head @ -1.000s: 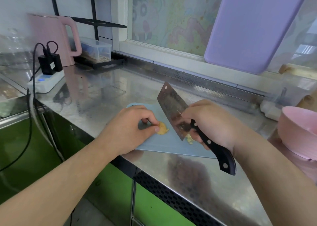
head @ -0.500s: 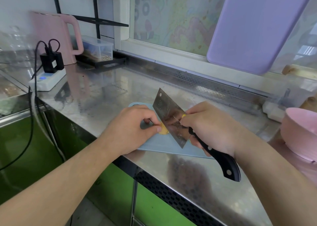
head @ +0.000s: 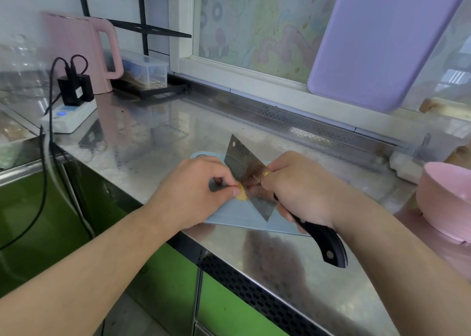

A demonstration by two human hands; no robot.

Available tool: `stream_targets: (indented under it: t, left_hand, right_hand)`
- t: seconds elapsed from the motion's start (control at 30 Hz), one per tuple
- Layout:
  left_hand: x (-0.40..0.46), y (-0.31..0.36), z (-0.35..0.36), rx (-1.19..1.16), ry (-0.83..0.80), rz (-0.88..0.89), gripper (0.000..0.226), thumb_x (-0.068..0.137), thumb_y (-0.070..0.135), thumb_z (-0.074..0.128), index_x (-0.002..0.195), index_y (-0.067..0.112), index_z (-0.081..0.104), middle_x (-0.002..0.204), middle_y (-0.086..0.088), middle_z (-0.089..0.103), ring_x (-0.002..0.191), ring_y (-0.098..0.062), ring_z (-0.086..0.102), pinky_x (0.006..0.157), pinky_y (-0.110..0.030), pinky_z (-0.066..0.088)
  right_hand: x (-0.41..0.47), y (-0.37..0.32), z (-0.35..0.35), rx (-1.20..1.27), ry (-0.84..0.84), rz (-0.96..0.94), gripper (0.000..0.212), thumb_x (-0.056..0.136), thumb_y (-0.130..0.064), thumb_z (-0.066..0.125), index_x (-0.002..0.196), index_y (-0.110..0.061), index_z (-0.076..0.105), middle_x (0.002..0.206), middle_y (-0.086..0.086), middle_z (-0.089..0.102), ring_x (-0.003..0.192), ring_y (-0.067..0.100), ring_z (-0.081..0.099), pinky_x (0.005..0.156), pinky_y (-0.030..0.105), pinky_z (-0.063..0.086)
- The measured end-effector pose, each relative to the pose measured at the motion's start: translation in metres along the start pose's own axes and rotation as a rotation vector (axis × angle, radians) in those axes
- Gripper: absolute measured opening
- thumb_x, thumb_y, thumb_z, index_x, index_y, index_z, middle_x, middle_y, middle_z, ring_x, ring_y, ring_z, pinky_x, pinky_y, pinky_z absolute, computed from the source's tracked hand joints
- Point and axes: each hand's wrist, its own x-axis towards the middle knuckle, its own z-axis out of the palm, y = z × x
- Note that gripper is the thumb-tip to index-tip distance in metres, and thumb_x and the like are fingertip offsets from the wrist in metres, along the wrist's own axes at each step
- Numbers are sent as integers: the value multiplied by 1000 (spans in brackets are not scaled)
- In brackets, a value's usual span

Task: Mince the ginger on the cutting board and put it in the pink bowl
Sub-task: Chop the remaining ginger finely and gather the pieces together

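Note:
A small yellow piece of ginger (head: 242, 196) lies on the pale blue cutting board (head: 239, 216) near the counter's front edge. My left hand (head: 193, 193) pinches the ginger between thumb and fingertips and holds it down. My right hand (head: 300, 190) grips the black handle of a cleaver (head: 251, 177), its wide blade standing on the board right against the ginger. A tiny yellow bit sticks to the blade near my right fingers. The pink bowl (head: 448, 198) sits on the counter at the far right, its inside mostly out of sight.
The steel counter (head: 153, 137) carries a pink kettle (head: 81, 52), a white power strip (head: 68, 116) with black plugs and cables, and a clear lidded box (head: 145, 73) at the back left. A lilac board (head: 382, 37) leans on the window at the back right.
The cleaver has come down from a raised tilt and shifted left until its blade stands against the ginger. My left hand stays pinching the ginger in the same spot.

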Motion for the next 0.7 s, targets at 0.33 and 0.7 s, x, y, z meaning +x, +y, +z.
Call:
stream_targets:
  t: [0.33, 0.7]
  left_hand:
    - [1, 0, 1, -22, -9, -1, 6, 84, 40, 83, 81, 40, 78, 91, 19, 70, 92, -4, 67, 82, -41, 57]
    - [0, 2, -1, -5, -20, -18, 4, 85, 39, 82, 83, 40, 79, 93, 20, 69, 93, -2, 65, 83, -37, 55]
  right_hand:
    - [8, 0, 11, 47, 16, -15, 13, 86, 0, 50, 77, -4, 57, 40, 6, 41, 28, 17, 32, 41, 20, 24]
    - [1, 5, 9, 173, -42, 31, 12, 86, -9, 53, 74, -13, 54, 38, 1, 41, 34, 18, 36, 47, 25, 27]
